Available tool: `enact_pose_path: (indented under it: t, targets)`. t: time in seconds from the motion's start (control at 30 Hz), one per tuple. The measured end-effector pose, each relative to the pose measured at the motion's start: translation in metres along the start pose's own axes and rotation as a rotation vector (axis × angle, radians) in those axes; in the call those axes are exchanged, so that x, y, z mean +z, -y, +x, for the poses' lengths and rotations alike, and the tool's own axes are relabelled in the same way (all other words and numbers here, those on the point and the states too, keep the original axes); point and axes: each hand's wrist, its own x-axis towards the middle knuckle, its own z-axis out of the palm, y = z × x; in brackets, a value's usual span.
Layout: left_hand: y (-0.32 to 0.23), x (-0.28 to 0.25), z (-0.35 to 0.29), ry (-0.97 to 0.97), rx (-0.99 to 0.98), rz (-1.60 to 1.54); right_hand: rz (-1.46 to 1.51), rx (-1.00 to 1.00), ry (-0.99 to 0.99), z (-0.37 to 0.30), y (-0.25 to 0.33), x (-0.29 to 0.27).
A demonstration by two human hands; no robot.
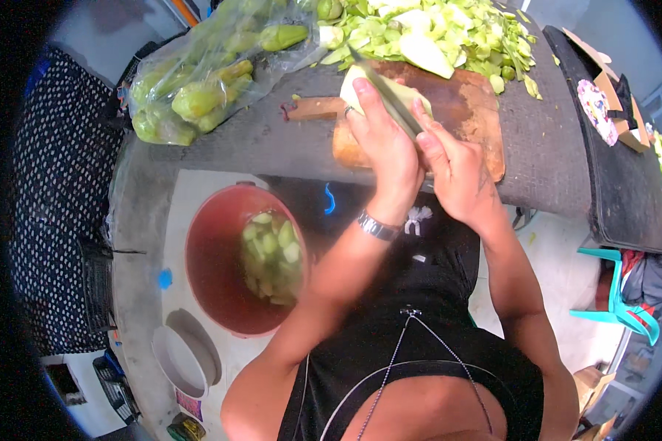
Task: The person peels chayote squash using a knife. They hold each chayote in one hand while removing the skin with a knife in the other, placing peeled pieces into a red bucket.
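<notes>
1. Left hand is cupping a peeled pale-green fruit, thumb lying along its surface; the other fingers are mostly hiding underneath.
2. Right hand is gripping a knife, fingers closed; its blade is lying across the fruit.
3. Fruit is being held above a wooden cutting board on the dark worktop.
4. Beyond, a heap of green peelings is spreading.
5. Leftward, a clear plastic bag is holding unpeeled green fruits.
6. Nearer, a reddish bucket is holding pale pieces in liquid.
</notes>
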Motion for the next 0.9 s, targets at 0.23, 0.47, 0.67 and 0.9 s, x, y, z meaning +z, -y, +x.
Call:
enact_pose_path:
  t: [0.23,0.47,0.67,0.9]
  targets:
    - [0.003,-0.006,0.000,0.076,-0.055,0.064,0.135,0.299,0.141,0.005,0.005,-0.019]
    - [0.022,-0.012,0.006,0.097,0.123,0.336,0.001,0.127,-0.040,0.004,0.002,0.001]
    - [0.007,-0.018,0.020,0.167,-0.081,0.093,-0.042,0.245,-0.035,-0.007,0.038,-0.009]
    - [-0.022,-0.039,0.031,0.338,-0.570,-0.332,0.083,0.485,0.143,-0.016,0.046,-0.062]
